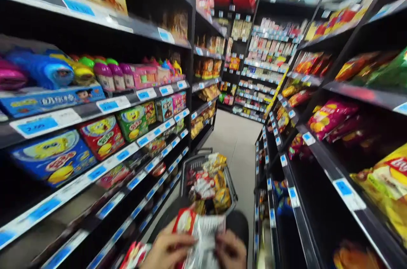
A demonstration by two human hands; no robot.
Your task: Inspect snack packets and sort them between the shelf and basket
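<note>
At the bottom middle I hold a red and silver snack bag (203,233) in front of my body. My left hand (171,243) is closed on the bag's left side. On its right edge, the fingers of my right hand (231,247) are closed, slightly blurred. Just beyond the bag, a grey shopping basket (233,188) stands on the floor with several snack packs (205,184) inside, some red and white, some golden. Another red and white pack (135,254) lies low, left of my left hand, partly cut off by the frame.
Shelves with boxed snacks (101,135) and toy-shaped sweets (47,67) line the left. Along the right run shelves of chip bags (332,116). A tiled floor aisle (238,137) leads between them to a stocked back wall rack (263,69).
</note>
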